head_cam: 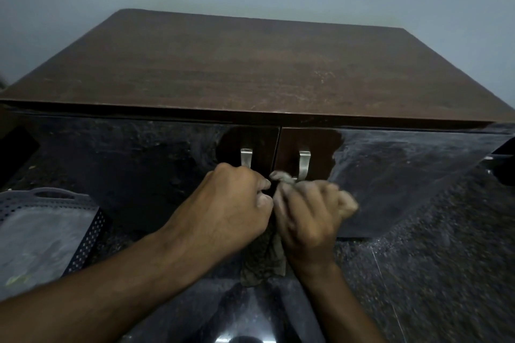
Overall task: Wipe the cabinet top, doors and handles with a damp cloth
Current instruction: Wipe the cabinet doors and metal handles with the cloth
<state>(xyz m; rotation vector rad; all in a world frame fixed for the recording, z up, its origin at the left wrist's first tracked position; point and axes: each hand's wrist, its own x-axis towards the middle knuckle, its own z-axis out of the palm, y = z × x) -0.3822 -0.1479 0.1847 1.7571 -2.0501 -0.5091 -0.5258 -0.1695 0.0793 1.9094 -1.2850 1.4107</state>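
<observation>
From the head camera: a dark wooden cabinet (250, 69) seen from above and in front, glossy doors shut, two metal handles either side of the centre seam, each with its long axis vertical. Left handle (246, 157) just above the left hand (237, 203); right handle (304, 164) just above and slightly left of the right hand (309, 217). Both hands meeting right below the handles, at the seam, touching or nearly touching each other. Damp cloth (264, 256) bunched between them, a tuft poking up at the foot of the right handle, the rest hanging down below the wrists. Left hand closed in a fist, seemingly pinching an edge of the cloth; right hand curled around the cloth, knuckles blurred, so the exact finger spread hard to tell. Right handle nearer the cloth tuft, hence likely the next thing to rub, stroking along its vertical length. A perforated grey basket (41, 231) well to the left of the cabinet doors, on the dark speckled floor (432, 259).
</observation>
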